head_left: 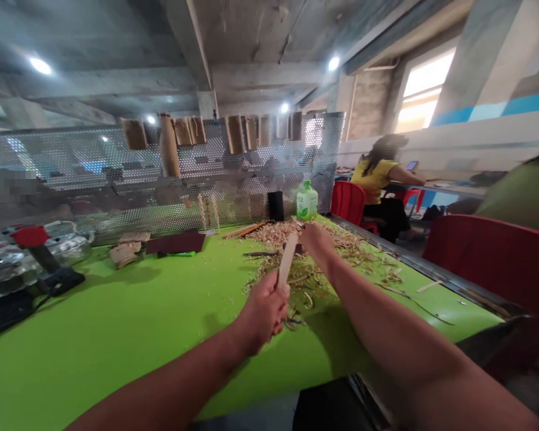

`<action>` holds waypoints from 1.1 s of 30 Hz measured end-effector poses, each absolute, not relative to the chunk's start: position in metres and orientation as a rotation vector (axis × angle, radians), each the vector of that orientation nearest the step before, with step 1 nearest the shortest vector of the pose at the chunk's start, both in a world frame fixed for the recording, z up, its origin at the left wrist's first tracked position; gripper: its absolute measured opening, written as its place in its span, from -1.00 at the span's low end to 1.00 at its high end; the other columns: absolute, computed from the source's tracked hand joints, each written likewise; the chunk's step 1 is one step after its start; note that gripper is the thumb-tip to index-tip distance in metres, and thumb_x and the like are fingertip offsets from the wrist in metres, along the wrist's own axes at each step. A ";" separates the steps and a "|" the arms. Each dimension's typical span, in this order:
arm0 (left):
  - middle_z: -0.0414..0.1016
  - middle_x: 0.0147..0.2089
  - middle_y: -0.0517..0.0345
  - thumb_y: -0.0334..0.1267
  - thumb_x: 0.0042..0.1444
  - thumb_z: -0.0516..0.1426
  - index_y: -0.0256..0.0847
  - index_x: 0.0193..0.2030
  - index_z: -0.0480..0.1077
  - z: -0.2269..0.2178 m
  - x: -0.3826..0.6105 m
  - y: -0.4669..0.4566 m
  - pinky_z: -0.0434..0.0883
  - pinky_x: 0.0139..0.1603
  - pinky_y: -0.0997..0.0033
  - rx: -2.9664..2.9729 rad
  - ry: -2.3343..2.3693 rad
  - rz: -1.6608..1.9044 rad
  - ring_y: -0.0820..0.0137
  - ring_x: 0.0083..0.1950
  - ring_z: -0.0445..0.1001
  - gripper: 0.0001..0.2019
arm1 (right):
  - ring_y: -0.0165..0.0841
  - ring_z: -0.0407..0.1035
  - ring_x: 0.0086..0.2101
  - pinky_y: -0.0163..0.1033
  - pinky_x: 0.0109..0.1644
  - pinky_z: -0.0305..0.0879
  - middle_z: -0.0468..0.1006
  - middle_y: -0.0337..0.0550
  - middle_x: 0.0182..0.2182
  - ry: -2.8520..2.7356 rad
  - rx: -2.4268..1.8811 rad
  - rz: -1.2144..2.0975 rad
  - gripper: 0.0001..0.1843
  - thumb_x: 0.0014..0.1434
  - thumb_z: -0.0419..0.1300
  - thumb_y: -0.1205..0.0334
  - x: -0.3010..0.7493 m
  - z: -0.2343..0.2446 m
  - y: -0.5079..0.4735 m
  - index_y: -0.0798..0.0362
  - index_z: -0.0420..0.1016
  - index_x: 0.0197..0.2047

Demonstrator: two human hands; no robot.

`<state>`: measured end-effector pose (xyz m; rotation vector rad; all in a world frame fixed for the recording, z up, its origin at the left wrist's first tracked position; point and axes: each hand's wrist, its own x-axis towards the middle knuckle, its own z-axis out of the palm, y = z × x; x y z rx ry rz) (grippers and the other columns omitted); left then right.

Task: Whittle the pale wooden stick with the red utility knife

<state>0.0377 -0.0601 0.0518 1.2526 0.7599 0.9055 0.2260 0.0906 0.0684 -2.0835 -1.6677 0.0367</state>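
Observation:
My left hand [267, 308] is wrapped round the lower end of a flat, pale wooden strip [288, 258], which tilts upward over the green table [161, 317]. Beyond the strip's upper end, to its right, my right hand [318, 240] is closed. A small dark and reddish bit shows at its fingers, too little to name. Curly wood shavings [273, 233] lie heaped behind and around both hands. Left of the strip lies a thin dark tool [261, 254] with a pointed end.
A green-labelled bottle [306, 200] stands behind the shavings. Farther left are a dark flat board [175, 243], a red-topped power tool [45, 257] and shiny metal pots [69, 244]. A perforated metal panel [135, 179] closes the back. Seated people and red chairs [494, 254] are at right.

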 end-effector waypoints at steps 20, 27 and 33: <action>0.12 -0.60 0.41 -0.18 0.16 0.07 -0.15 -0.29 0.19 0.049 0.024 -0.029 0.10 -0.71 0.61 1.155 0.887 1.103 0.61 -0.71 0.05 -0.87 | -0.26 0.48 -0.18 -0.31 -0.17 0.24 0.64 -0.12 -0.13 -1.889 -1.642 -0.069 -0.57 0.24 0.02 0.21 0.175 0.048 0.064 -0.09 0.53 0.11; 0.16 -0.54 0.40 -0.22 0.11 0.11 -0.15 -0.22 0.22 0.047 0.021 -0.024 0.09 -0.72 0.63 1.119 0.791 1.135 0.63 -0.69 0.05 -0.86 | -0.31 0.48 -0.27 -0.35 -0.22 0.22 0.65 -0.11 -0.23 -2.056 -1.456 -0.004 -0.65 0.23 0.04 0.21 0.170 0.042 0.066 0.01 0.61 -0.06; 0.17 -0.54 0.40 -0.23 0.06 0.16 -0.17 -0.22 0.24 0.049 0.019 -0.023 0.06 -0.73 0.65 1.073 0.776 1.072 0.65 -0.70 0.04 -0.81 | -0.31 0.47 -0.29 -0.35 -0.26 0.19 0.65 -0.09 -0.26 -2.067 -1.547 -0.027 -0.65 0.24 0.05 0.20 0.176 0.043 0.070 0.02 0.60 -0.04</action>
